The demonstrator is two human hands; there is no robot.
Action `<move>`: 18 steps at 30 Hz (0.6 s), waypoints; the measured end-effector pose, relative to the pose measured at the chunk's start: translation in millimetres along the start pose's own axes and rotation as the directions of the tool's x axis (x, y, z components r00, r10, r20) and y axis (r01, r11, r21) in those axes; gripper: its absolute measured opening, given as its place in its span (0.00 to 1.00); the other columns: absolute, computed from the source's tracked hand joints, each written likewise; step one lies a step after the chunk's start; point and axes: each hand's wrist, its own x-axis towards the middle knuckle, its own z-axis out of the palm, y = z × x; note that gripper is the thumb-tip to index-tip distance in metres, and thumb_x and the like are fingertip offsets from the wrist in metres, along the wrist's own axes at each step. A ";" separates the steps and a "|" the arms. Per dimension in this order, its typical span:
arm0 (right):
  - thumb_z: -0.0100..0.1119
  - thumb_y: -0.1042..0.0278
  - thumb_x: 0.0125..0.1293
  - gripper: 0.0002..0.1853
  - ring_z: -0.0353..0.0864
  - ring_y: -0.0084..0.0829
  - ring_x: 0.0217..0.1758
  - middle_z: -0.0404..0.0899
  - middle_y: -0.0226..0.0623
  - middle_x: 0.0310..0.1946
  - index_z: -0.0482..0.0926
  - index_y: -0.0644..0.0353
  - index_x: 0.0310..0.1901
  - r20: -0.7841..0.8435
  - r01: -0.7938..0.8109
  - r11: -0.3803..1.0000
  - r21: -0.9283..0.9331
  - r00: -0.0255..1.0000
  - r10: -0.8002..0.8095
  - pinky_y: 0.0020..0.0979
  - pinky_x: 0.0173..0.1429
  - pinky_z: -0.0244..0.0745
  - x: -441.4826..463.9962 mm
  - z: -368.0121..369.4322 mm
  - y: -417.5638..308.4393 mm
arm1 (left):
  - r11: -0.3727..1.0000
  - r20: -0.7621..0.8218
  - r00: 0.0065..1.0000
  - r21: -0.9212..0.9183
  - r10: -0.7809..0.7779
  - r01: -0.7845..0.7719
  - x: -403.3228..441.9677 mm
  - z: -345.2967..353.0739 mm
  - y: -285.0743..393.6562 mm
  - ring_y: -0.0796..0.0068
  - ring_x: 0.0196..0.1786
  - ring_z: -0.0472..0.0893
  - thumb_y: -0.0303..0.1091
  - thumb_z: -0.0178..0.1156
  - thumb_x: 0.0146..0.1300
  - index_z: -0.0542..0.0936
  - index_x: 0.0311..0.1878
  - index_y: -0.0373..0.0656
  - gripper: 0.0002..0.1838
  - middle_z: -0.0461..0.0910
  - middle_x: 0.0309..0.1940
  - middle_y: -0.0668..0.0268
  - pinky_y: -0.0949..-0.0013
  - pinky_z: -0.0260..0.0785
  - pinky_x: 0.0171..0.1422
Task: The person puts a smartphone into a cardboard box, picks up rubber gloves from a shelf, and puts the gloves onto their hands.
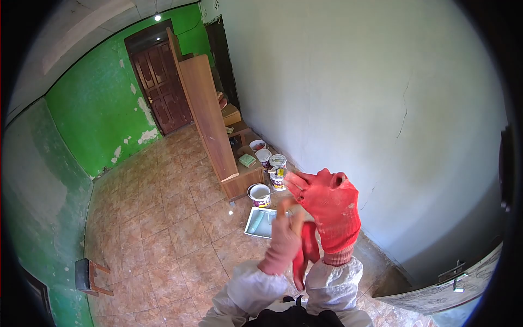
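My right hand (329, 210) wears a red knit glove that fits loosely, its fingers stretched toward the left and one glove finger standing up with a puckered tip. Just left of it is my left hand (286, 220), smeared by motion, with a pinkish cuff at the wrist. Its fingertips are close below the right hand's fingers; whether they touch or grip anything is not clear. Between my forearms hangs another red glove (308, 250), beside the left hand's thumb. What holds this glove up is hidden.
On the tiled floor ahead lie a paint tray (260, 222) with a roller and an open paint bucket (260, 195). Several more paint buckets (278, 177) stand along the pale wall. A wooden cabinet (207, 120) rises behind. A small stool (91, 276) is at the left.
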 end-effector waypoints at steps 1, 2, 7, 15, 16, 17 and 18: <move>0.65 0.68 0.52 0.20 0.76 0.29 0.42 0.77 0.36 0.38 0.75 0.63 0.47 0.001 -0.005 1.000 -0.023 1.000 0.005 0.26 0.46 0.72 2.4 0.1 -2.8 | 1.000 -0.002 1.000 -0.001 0.000 0.000 13.9 -8.8 -3.6 0.58 0.30 0.77 0.29 0.59 0.60 0.72 0.48 0.39 0.14 0.77 0.33 0.60 0.66 0.67 0.32; 0.65 0.68 0.52 0.20 0.76 0.29 0.42 0.77 0.35 0.37 0.75 0.63 0.47 -0.002 -0.012 0.999 -0.046 1.000 0.012 0.26 0.46 0.72 4.8 0.7 -6.8 | 0.864 0.063 0.926 0.340 0.372 -0.371 29.2 -17.5 -10.9 0.59 0.27 0.76 0.29 0.57 0.62 0.72 0.49 0.38 0.13 0.77 0.29 0.59 0.66 0.67 0.31; 0.68 0.71 0.50 0.18 0.78 0.28 0.40 0.78 0.34 0.37 0.73 0.64 0.41 0.026 0.201 0.936 -0.291 0.979 -0.202 0.25 0.44 0.73 -0.8 2.1 -25.6 | 0.984 -0.086 0.981 -0.021 0.174 -0.176 36.4 -19.0 19.9 0.73 0.35 0.78 0.31 0.58 0.63 0.78 0.40 0.35 0.08 0.79 0.31 0.58 0.66 0.67 0.35; 0.66 0.76 0.51 0.19 0.80 0.28 0.45 0.80 0.37 0.45 0.76 0.64 0.46 0.117 0.265 0.953 -0.148 0.961 -0.249 0.28 0.47 0.74 -3.8 4.7 -38.6 | 0.962 -0.002 0.999 -0.269 0.050 -0.048 15.4 -24.8 31.5 0.78 0.40 0.78 0.31 0.62 0.60 0.78 0.41 0.36 0.10 0.80 0.35 0.61 0.74 0.70 0.43; 0.66 0.75 0.51 0.19 0.80 0.28 0.44 0.80 0.35 0.44 0.76 0.62 0.47 0.175 0.283 0.937 -0.202 0.952 -0.250 0.29 0.46 0.74 -2.5 3.6 -38.1 | 0.962 -0.006 0.999 -0.268 0.052 -0.051 15.8 -26.1 27.3 0.78 0.40 0.78 0.31 0.62 0.60 0.78 0.41 0.36 0.10 0.80 0.35 0.61 0.74 0.70 0.43; 0.65 0.75 0.52 0.19 0.80 0.29 0.43 0.81 0.34 0.44 0.76 0.60 0.48 0.203 0.294 0.928 -0.230 0.947 -0.250 0.29 0.46 0.74 -1.6 3.3 -39.4 | 0.974 -0.036 0.998 -0.220 0.055 -0.061 16.0 -28.0 20.9 0.79 0.38 0.78 0.31 0.62 0.59 0.78 0.41 0.36 0.10 0.80 0.34 0.63 0.75 0.70 0.41; 0.65 0.74 0.52 0.19 0.80 0.29 0.42 0.81 0.33 0.43 0.76 0.59 0.48 0.231 0.306 0.917 -0.257 0.941 -0.249 0.29 0.46 0.74 -0.6 3.0 -40.7 | 0.983 -0.063 0.996 -0.171 0.057 -0.067 16.1 -29.4 21.1 0.80 0.36 0.78 0.32 0.63 0.59 0.78 0.41 0.36 0.10 0.80 0.32 0.64 0.76 0.70 0.39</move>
